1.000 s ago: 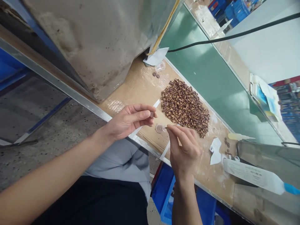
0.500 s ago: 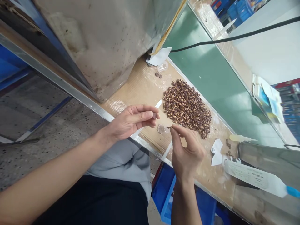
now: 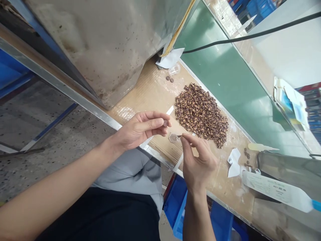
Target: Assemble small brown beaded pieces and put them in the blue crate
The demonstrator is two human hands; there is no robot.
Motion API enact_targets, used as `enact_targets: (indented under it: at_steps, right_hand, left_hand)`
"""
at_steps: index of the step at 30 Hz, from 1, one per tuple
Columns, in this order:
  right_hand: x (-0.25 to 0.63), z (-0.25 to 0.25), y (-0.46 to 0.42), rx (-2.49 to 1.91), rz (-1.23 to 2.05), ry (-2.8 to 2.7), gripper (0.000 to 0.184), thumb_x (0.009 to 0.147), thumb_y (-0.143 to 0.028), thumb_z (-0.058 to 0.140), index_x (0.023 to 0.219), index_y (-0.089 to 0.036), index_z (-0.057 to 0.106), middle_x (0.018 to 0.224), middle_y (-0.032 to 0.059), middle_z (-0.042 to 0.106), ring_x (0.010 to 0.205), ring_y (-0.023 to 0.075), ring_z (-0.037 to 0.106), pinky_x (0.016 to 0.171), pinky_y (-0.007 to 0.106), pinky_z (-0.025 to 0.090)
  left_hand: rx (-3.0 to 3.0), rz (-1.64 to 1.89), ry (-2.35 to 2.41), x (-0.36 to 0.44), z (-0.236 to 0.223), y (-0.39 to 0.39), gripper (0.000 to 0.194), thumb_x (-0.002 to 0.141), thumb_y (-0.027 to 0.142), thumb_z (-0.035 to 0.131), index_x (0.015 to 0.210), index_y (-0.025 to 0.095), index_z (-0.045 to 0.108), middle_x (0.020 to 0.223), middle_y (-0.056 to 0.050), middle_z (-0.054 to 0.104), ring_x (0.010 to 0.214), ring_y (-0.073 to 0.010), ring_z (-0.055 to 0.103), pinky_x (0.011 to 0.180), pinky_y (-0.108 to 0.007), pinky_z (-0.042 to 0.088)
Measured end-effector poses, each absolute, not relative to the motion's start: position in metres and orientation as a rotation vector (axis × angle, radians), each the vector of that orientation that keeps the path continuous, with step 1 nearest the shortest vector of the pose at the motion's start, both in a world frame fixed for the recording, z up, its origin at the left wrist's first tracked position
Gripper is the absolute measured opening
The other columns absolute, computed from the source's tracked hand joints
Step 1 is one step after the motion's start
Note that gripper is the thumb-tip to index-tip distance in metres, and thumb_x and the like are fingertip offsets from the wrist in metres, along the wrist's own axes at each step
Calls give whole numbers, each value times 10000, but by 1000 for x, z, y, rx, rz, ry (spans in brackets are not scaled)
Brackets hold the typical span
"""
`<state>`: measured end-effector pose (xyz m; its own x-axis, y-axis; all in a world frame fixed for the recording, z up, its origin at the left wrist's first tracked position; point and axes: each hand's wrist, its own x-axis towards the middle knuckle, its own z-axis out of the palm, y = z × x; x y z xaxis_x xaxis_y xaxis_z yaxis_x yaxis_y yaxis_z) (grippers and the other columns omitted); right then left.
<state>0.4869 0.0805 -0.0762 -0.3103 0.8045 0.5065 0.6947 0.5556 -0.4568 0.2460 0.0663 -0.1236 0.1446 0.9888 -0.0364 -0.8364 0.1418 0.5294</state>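
Between thumb and fingers my left hand (image 3: 142, 130) pinches a small brown round piece (image 3: 165, 123). My right hand (image 3: 199, 157) is closed in a pinch on a thin dark stick-like piece (image 3: 179, 136), whose tip points left over a small clear round dish (image 3: 173, 137). That dish sits on the cardboard-covered bench between my two hands. Just behind them lies a big pile of small brown-and-brass parts (image 3: 202, 115). What exactly the right fingertips hold is too small to make out fully.
Two brown discs (image 3: 170, 79) and a clear cup (image 3: 174, 69) lie at the back. On the right are a white bottle with a blue cap (image 3: 278, 190), a yellowish dropper tube (image 3: 262, 147) and crumpled white paper (image 3: 233, 162). A large metal box (image 3: 100, 43) stands left; blue bins (image 3: 175, 197) sit below.
My right hand has shifted slightly left, bringing the stick-like piece closer over the clear dish. The left hand stays nearly still, and the view has turned a little.
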Motion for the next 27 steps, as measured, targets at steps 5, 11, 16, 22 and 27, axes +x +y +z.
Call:
enact_targets:
  at_steps: [5, 11, 16, 22, 27]
  right_hand:
    - [489, -71, 83, -1122, 135, -2097, 108, 1152, -161, 838, 1176, -256, 885, 1099, 32, 920, 940, 235, 840, 903, 394, 638]
    - [489, -71, 85, -1069, 13, -2202, 147, 1181, -150, 788, 1185, -269, 873, 1107, 36, 914, 947, 240, 828, 903, 414, 641]
    - [486, -71, 84, -1064, -38, -2225, 160, 1191, -146, 768, 1175, -274, 863, 1092, 31, 912, 909, 232, 810, 880, 413, 639]
    - [487, -67, 80, -1066, 71, -2076, 185, 1138, -113, 836, 1197, -283, 878, 1090, 22, 906, 947, 243, 835, 911, 422, 650]
    - [488, -68, 78, -1082, 107, -1982, 150, 1132, -131, 849, 1173, -269, 891, 1087, 31, 910, 966, 257, 851, 917, 427, 665]
  left_hand:
    - [446, 1376, 448, 246, -122, 67, 210, 990, 307, 1044, 1149, 184, 982, 1095, -103, 901, 892, -159, 835, 905, -257, 707]
    - [432, 1378, 426, 247, -121, 67, 196, 1003, 292, 1031, 1151, 174, 981, 1094, -94, 901, 899, -143, 839, 903, -220, 693]
    - [428, 1379, 435, 247, -122, 66, 212, 993, 311, 1043, 1151, 182, 983, 1097, -104, 907, 898, -155, 841, 904, -235, 702]
    - [449, 1387, 457, 247, -123, 67, 200, 997, 301, 1036, 1151, 187, 980, 1099, -103, 909, 891, -159, 848, 905, -243, 714]
    - [449, 1389, 474, 248, -121, 57, 223, 983, 294, 1050, 1169, 199, 973, 1079, -89, 913, 879, -162, 866, 894, -243, 728]
